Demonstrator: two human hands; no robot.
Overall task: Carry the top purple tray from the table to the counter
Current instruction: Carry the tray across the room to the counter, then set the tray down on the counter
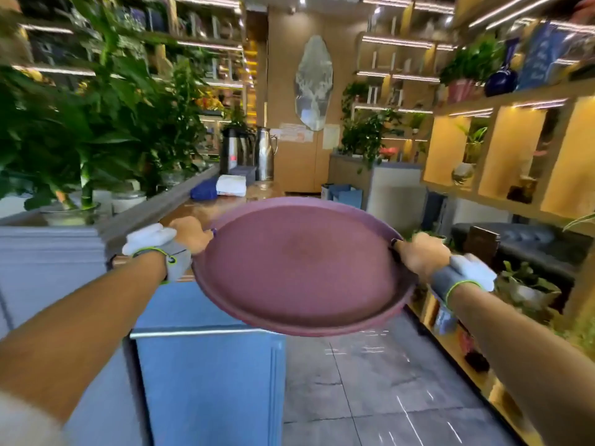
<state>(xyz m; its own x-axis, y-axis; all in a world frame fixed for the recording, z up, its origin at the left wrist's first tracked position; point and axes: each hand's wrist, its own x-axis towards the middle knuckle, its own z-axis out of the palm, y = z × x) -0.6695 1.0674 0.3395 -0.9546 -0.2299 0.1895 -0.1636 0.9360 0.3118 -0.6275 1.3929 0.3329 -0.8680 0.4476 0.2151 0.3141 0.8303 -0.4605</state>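
A round purple tray [299,268] hangs in the air in front of me, empty and roughly level. My left hand [190,235] grips its left rim and my right hand [420,254] grips its right rim. Both wrists wear grey straps with white devices. The tray's left part hovers over the near end of a wooden counter top [206,204] that sits on a blue cabinet [206,365]. The picture is blurred by motion.
On the counter's far end lie a blue cloth [203,191], a folded white towel [231,185] and metal jugs [265,154]. Potted plants [80,130] line the left side. Lit shelves [502,149] and a dark sofa [531,246] stand on the right. Grey tiled floor [370,381] lies ahead.
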